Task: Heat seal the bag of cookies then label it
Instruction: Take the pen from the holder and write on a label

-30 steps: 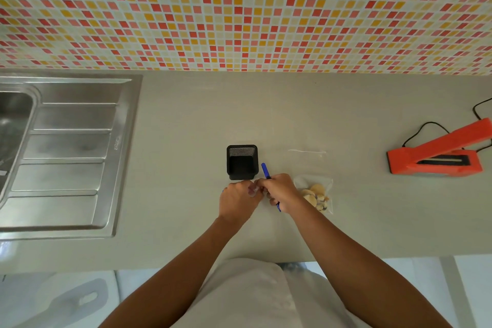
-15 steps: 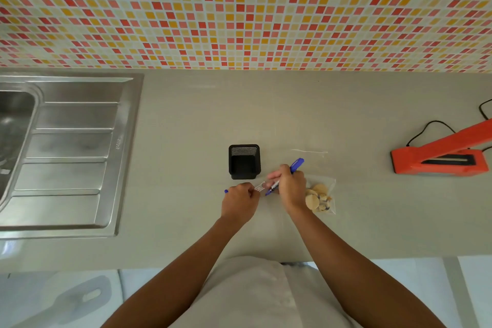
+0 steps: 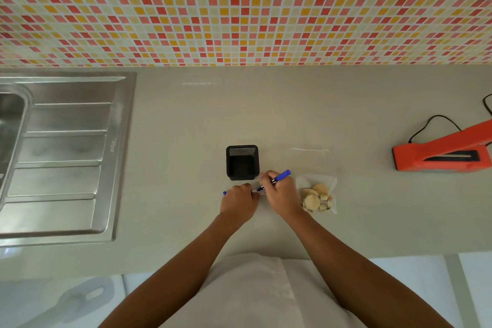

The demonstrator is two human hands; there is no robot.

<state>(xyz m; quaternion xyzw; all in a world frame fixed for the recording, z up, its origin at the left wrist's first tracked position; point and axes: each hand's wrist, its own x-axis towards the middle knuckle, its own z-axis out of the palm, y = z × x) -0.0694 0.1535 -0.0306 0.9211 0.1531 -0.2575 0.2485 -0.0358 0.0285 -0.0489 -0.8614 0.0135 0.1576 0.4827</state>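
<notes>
Gripping blue pen (image 3: 282,175), right hand (image 3: 279,194); left hand (image 3: 239,201) clutches cap (image 3: 225,193).

A second ago both grips sit bunched on the blue plastic marker pen (image 3: 282,174); now it's uncapped, the right grip (image 3: 279,194) has it tilted with its tail pointing up-right, and the small blue cap (image 3: 225,192) pokes out of the left grip (image 3: 239,201).
</notes>
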